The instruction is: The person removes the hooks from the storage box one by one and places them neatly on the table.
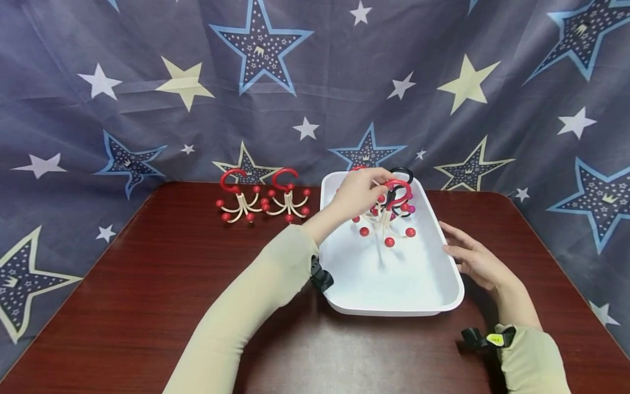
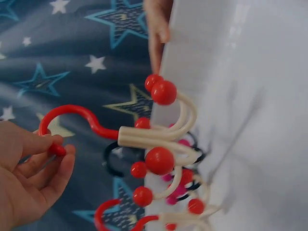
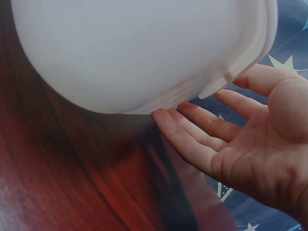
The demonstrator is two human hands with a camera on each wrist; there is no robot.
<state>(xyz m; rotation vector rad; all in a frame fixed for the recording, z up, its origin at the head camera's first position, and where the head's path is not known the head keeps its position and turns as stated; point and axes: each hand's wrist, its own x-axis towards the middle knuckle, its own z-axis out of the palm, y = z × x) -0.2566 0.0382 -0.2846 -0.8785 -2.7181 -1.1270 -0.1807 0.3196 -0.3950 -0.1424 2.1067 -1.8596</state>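
Observation:
Over the far half of a white tray point(image 1: 413, 287), my left hand point(image 1: 358, 191) pinches the end of a red hook between thumb and fingers. That hook tops a hanger point(image 2: 137, 138) with curved cream arms tipped with red balls. Behind it, inside the tray, are a black hanger point(image 1: 404, 172) with magenta balls and another red-and-cream hanger point(image 2: 180, 218), both partly hidden. My right hand point(image 1: 479, 264) is at the tray's right side, its extended fingers point(image 3: 185, 137) touching the outer wall and rim.
Two more red-and-cream hangers, one point(image 1: 241, 203) left of the other point(image 1: 289, 203), stand at the back of the dark red-brown table point(image 1: 147, 301), left of the tray. A star-patterned cloth point(image 1: 295, 109) hangs right behind the table's far edge.

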